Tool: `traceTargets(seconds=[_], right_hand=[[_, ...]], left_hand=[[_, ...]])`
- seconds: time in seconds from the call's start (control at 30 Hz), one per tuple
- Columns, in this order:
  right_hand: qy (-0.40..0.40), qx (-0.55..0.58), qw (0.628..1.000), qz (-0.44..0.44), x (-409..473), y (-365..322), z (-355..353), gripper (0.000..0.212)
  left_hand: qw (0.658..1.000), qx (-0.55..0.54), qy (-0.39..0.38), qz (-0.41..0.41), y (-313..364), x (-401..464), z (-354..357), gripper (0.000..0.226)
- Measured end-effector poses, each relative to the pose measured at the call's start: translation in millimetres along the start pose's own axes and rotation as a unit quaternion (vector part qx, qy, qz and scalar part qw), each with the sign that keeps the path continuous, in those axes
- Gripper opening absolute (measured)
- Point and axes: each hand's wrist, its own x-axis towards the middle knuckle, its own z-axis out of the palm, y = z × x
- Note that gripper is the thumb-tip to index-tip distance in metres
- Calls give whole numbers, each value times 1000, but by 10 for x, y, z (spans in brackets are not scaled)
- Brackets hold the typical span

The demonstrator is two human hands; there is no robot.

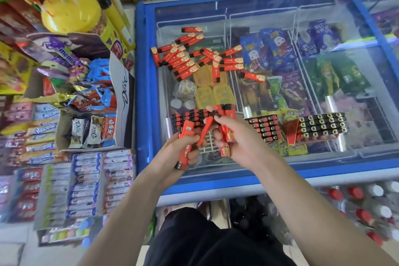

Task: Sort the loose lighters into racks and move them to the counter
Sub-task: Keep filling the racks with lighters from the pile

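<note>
Lighters (224, 134) stand near upright in right hand (239, 138), black caps up.

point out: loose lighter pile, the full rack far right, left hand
loose lighter pile (190, 58), head view, on a red lighter body mid-pile.
full rack (322, 126), head view, on the black lighter tops at its middle.
left hand (172, 153), head view, on the back of the hand.

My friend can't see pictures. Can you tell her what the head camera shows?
Both hands, left hand and right hand, grip red lighters above a glass-topped freezer; loose lighters lie scattered beyond filled racks.
</note>
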Motion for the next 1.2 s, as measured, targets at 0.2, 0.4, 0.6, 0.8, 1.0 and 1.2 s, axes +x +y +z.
traceTargets(seconds=[0.2, 0.4, 0.6, 0.8, 1.0, 1.2], right_hand=[[18, -53, 998, 3, -81, 24, -69, 32], [36, -55, 997, 35, -155, 101, -123, 13], [147, -59, 987, -20, -109, 147, -163, 12], [276, -155, 944, -87, 85, 199, -99, 10], [304, -245, 917, -78, 260, 316, 23, 9], [308, -295, 902, -67, 342, 401, -7, 9]], left_hand=[[999, -8, 49, -4, -115, -8, -11, 13], [996, 16, 90, -13, -268, -8, -18, 17], [986, 47, 160, 13, -353, 19, -109, 17], [966, 115, 229, 23, -463, 96, -337, 14], [963, 111, 245, 22, -557, 161, -483, 17], [962, 120, 245, 9, -584, 187, -539, 17]])
